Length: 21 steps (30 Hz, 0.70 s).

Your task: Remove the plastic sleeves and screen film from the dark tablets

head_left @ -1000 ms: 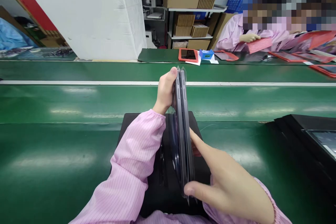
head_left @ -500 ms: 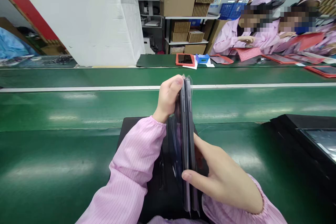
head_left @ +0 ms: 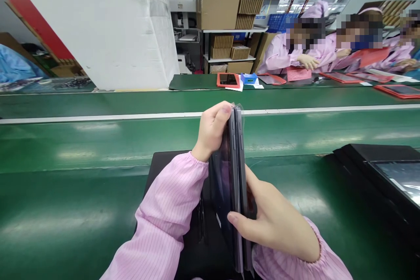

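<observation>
Two dark tablets [head_left: 234, 166] stand on edge, face to face, with clear film sticking out around their corners. My left hand [head_left: 213, 129] is closed on their far end, its thumb along the top edge. Nearer to me, my right hand [head_left: 274, 216] grips the pair from the right side, and its thumb rests on the upper edge of the tablets. Its other fingers are mostly hidden behind the right tablet. Below the tablets lies a flat black item [head_left: 164, 168], partly covered by my left sleeve.
A black stack [head_left: 367, 157] with a film-covered screen on top lies at right on the green table [head_left: 59, 210]. Beyond the white line are a red-cased tablet [head_left: 229, 80] and a small blue box [head_left: 249, 78]. Co-workers in pink [head_left: 278, 54] sit at the far side.
The view has tilted up slightly, so the background sits lower. Both hands keep their hold on the tablets, with little shift. A co-worker's red piece across the table now looks smaller and lower.
</observation>
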{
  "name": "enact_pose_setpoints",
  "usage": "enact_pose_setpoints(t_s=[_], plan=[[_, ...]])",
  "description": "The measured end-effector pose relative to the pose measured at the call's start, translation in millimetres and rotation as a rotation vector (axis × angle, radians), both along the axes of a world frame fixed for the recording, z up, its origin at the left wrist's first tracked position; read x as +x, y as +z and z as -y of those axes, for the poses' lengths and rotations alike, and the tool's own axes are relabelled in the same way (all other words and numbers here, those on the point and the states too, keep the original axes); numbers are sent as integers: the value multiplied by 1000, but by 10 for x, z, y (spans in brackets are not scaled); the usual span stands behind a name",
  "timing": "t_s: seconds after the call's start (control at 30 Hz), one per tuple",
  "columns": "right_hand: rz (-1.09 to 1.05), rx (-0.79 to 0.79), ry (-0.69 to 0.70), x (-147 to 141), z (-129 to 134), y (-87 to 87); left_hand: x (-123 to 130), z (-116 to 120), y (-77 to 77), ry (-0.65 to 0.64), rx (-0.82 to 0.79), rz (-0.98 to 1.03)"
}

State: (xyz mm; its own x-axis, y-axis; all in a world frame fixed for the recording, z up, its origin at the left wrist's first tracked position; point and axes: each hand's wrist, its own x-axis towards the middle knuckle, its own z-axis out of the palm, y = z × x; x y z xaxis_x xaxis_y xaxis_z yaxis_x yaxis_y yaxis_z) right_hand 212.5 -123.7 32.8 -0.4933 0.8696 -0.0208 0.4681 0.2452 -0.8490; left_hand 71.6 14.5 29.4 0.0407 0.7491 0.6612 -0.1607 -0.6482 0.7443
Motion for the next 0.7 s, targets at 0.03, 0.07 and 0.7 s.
enact_pose_setpoints(t_s=[0.03, 0.07, 0.7], plan=[[3, 9, 0, 12, 2, -5, 6, 4, 0, 10, -8, -2], [6, 17, -1, 24, 4, -10, 12, 6, -2, 15, -15, -3], [70, 70, 7, 100, 8, -10, 28, 35, 7, 40, -46, -51]])
